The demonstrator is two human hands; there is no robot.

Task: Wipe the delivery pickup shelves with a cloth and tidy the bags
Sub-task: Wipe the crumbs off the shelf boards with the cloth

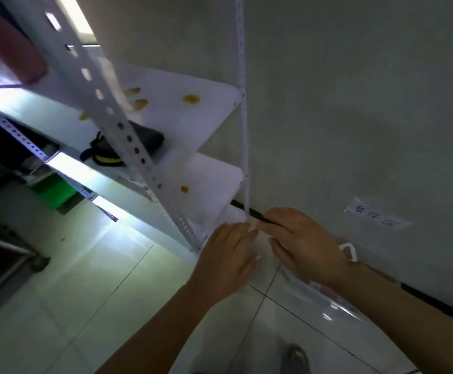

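A white metal shelf rack (214, 171) stands against the wall, its boards marked with yellow-brown stains (191, 99). A dark bag with yellow trim (117, 149) lies on the middle board. On the floor by the rack's right foot lies a clear plastic bag (330, 303) with a white handle (349, 251). My left hand (228, 257) and my right hand (303, 241) reach down side by side over the bag. Their fingertips meet at a small white bit by the rack's rear post. Blur hides whether either hand grips it. No cloth is in view.
A pinkish-red object (9, 47) sits on an upper board at the far left. A green bin (54, 191) stands on the tiled floor behind the rack, with dark furniture (1, 255) at the left. The wall (354, 103) is close on the right and carries a paper label (376, 214).
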